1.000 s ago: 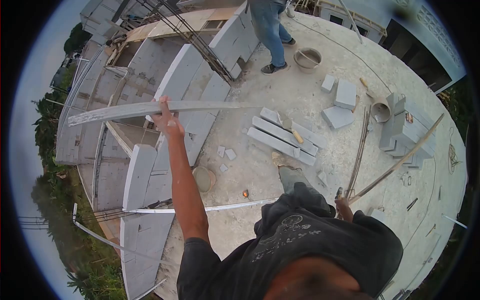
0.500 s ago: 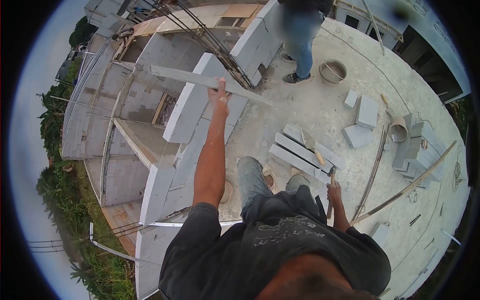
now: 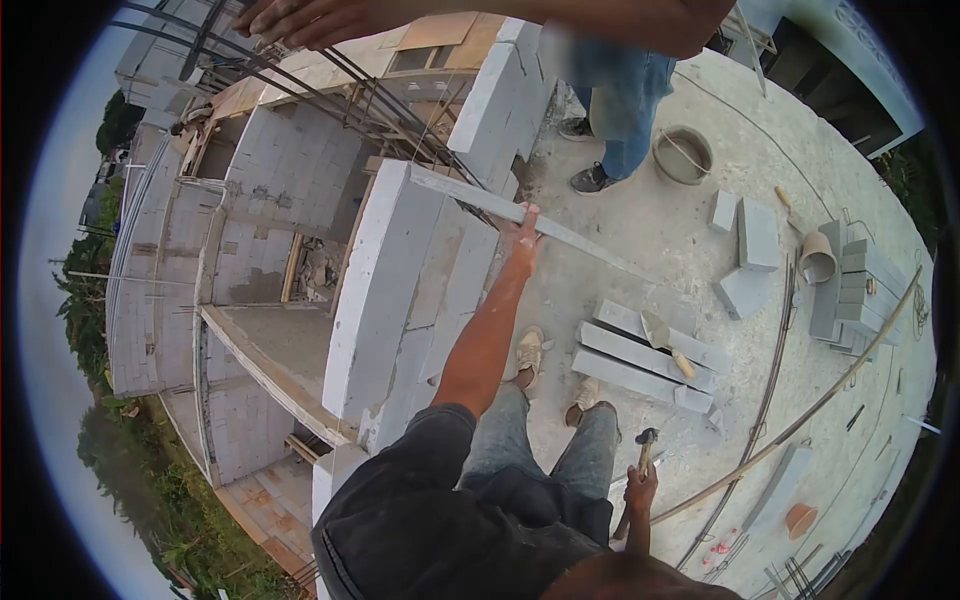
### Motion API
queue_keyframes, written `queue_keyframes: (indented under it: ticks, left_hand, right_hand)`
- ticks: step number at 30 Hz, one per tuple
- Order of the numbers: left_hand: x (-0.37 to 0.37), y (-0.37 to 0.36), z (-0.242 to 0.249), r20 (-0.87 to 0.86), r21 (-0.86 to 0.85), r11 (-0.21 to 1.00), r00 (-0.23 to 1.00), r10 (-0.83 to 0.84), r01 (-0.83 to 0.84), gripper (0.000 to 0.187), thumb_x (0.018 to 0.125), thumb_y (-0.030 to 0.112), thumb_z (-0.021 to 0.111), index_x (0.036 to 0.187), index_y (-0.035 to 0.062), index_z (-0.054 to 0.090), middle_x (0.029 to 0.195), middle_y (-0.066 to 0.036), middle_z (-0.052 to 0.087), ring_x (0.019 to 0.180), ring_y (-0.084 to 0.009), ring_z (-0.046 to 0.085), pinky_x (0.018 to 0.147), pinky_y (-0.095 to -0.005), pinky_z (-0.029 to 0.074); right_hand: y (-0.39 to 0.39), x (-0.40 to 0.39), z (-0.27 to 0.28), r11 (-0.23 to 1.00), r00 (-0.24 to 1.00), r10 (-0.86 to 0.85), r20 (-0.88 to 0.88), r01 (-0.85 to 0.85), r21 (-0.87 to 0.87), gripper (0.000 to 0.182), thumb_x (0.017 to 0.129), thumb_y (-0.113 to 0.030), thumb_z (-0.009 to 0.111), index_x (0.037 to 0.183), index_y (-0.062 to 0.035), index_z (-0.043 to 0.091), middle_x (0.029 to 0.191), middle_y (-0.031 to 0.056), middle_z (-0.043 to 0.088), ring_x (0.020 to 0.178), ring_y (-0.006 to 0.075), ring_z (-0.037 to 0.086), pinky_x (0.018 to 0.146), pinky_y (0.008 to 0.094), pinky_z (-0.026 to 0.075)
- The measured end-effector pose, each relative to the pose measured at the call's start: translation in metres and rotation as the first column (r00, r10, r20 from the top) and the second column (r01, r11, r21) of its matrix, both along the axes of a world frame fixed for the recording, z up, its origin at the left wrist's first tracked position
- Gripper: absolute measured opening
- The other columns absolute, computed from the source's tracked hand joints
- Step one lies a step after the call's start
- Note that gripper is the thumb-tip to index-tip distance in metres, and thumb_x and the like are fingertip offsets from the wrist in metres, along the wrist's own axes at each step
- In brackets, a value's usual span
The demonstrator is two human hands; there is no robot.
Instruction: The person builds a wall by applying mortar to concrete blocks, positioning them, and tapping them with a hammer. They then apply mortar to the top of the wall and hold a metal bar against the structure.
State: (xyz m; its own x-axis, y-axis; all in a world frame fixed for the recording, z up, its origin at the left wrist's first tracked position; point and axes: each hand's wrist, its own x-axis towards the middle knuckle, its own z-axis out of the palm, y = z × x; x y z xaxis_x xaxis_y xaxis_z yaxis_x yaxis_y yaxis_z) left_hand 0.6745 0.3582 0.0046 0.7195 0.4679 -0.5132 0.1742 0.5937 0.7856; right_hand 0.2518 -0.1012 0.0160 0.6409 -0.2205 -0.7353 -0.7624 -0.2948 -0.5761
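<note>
My left hand grips a long grey straightedge bar that slants from the top of the white block wall down toward the concrete floor. My right hand hangs low by my side, closed on the handle of a small hammer. My feet stand next to the wall, just left of three grey blocks lying flat with a trowel on top.
Another person in jeans stands by the wall near a bucket; someone's arm reaches across the top. Loose blocks, a block stack, rebar and a long pole lie right. The wall drops off at left.
My left arm has swung the bar lower and rightward, so it now rests across the wall top. My right hand with the hammer has dropped lower. An arm has appeared at the top.
</note>
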Motion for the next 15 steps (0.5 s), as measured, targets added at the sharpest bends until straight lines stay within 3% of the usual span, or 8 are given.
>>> queue_keyframes:
  ticks: [4, 8, 12, 15]
  left_hand:
    - [0.022, 0.004, -0.064, -0.023, -0.065, 0.998, 0.999, -0.027, 0.025, 0.046, 0.094, 0.026, 0.073, 0.131, 0.0188, 0.047, 0.124, -0.004, 0.055, 0.125, -0.0244, 0.051, 0.107, -0.0592, 0.043]
    - [0.042, 0.01, -0.097, -0.034, -0.017, 0.998, 0.998, -0.057, 0.056, 0.044, 0.095, 0.027, 0.072, 0.13, 0.0172, 0.047, 0.126, -0.006, 0.056, 0.127, -0.0275, 0.052, 0.107, -0.0628, 0.042]
    - [0.064, 0.042, -0.131, -0.026, -0.063, 0.996, 0.997, -0.068, 0.066, 0.044, 0.097, 0.029, 0.069, 0.131, 0.0149, 0.046, 0.129, -0.009, 0.056, 0.128, -0.0343, 0.052, 0.109, -0.0666, 0.039]
    - [0.083, 0.075, -0.152, -0.062, -0.088, 0.992, 0.994, -0.094, 0.089, 0.045, 0.099, 0.031, 0.066, 0.135, 0.0134, 0.045, 0.134, -0.01, 0.055, 0.128, -0.04, 0.052, 0.11, -0.0678, 0.037]
  right_hand:
    - [-0.006, -0.026, -0.024, 0.971, 0.969, 0.163, 0.184, -0.124, -0.206, 0.046, 0.093, -0.011, 0.066, 0.136, -0.0009, 0.052, 0.069, 0.0, 0.051, 0.052, 0.009, 0.044, 0.047, 0.0287, 0.037]
    - [0.02, -0.003, 0.033, 0.962, 0.988, 0.114, 0.105, -0.084, -0.259, 0.047, 0.09, -0.012, 0.069, 0.132, 0.0023, 0.055, 0.076, 0.0035, 0.051, 0.064, 0.0132, 0.044, 0.058, 0.0318, 0.039]
    - [0.017, -0.002, 0.007, 0.95, 0.99, 0.129, 0.053, -0.108, -0.292, 0.043, 0.09, -0.013, 0.07, 0.127, 0.0032, 0.057, 0.076, 0.0046, 0.052, 0.068, 0.0147, 0.046, 0.06, 0.033, 0.04]
    - [0.033, -0.004, 0.002, 0.955, 0.992, 0.108, 0.072, -0.083, -0.284, 0.037, 0.09, -0.013, 0.071, 0.122, 0.0022, 0.058, 0.073, 0.0033, 0.051, 0.062, 0.0125, 0.046, 0.055, 0.0313, 0.04]
